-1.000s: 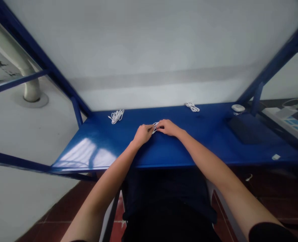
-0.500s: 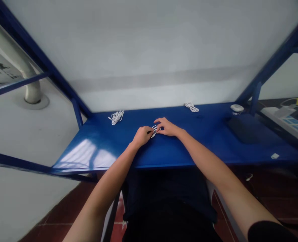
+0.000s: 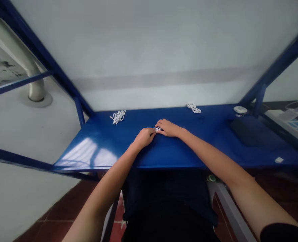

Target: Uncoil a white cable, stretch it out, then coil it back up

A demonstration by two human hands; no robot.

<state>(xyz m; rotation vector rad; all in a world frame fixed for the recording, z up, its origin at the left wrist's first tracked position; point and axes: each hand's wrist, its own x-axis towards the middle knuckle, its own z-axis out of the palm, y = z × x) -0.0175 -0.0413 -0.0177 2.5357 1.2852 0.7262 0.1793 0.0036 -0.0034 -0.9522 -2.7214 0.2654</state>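
Blue tabletop (image 3: 174,153), both hands (image 3: 144,136) (image 3: 168,128) pinching white cable (image 3: 158,129), forearms (image 3: 120,168) (image 3: 211,156) angled inward

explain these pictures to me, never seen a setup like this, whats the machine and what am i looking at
There is no machine here. What does the gripping is a person's own two bare hands, so "grip" here simply means a hand. Every picture comes from one camera worn on that person's head, looking forward and down.

The left grip and right grip meet over a blue table, holding a white cable between them, partly hidden by the fingers.

Along the far edge lie a left cable bundle, a right cable bundle and, further right, a rounded white item. A small white piece sits near the front edge at right; I can't tell what it is.
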